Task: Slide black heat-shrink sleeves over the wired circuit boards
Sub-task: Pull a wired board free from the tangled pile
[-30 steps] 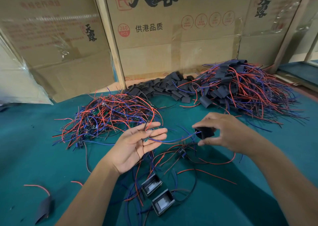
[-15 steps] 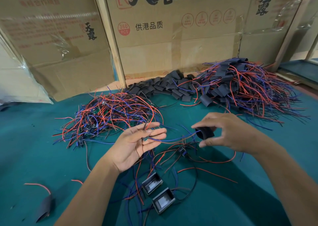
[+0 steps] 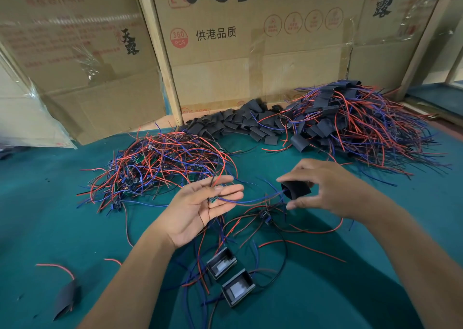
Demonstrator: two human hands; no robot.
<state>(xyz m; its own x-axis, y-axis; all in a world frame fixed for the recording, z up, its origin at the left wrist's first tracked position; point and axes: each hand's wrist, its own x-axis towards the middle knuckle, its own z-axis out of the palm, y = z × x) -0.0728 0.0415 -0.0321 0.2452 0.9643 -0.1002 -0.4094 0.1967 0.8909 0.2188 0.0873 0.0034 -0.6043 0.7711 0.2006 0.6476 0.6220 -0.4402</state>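
A green table [image 3: 45,216] holds a heap of sleeved boards [image 3: 363,123] far right and bare wired boards [image 3: 160,168] left. The right hand [image 3: 325,191] pinches a black sleeve [image 3: 297,189], its opening facing left. The left hand [image 3: 198,208], palm up, fingers loosely curled, holds a small circuit board [image 3: 213,199] whose blue wires [image 3: 255,199] run rightward into the sleeve.

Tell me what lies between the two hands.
Head view: blue wires run from the board in the left hand into the sleeve pinched by the right hand, over green cloth.
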